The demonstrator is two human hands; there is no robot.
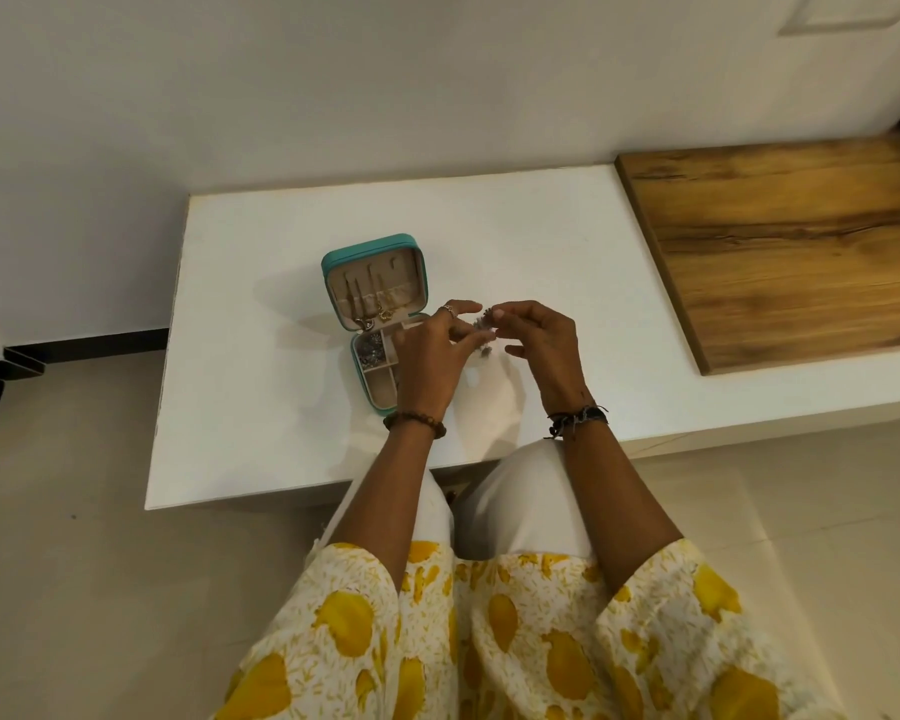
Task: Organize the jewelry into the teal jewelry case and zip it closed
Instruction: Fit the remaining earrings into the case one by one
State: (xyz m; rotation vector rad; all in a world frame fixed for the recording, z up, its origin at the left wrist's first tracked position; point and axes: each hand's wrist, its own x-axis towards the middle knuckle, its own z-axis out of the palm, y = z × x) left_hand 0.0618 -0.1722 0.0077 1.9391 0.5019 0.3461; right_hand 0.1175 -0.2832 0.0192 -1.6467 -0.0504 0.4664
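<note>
Both hands are working a small piece of jewelry just right of the open case.

Nearest, the left hand (427, 356) and right hand (539, 340) are pinching a small dark, beaded-looking piece (481, 330) between fingertips, holding it just above the white desk (261, 407). It is looking light, limp and easy to snag, so holding it near its ends seems safest. Its exact kind is too blurred to tell. Behind the left hand, the teal case (375, 298) is lying open, its right compartments hidden by that hand; gold pieces are hanging in the lid. Farther right, a wooden board (780, 252) is lying.
</note>
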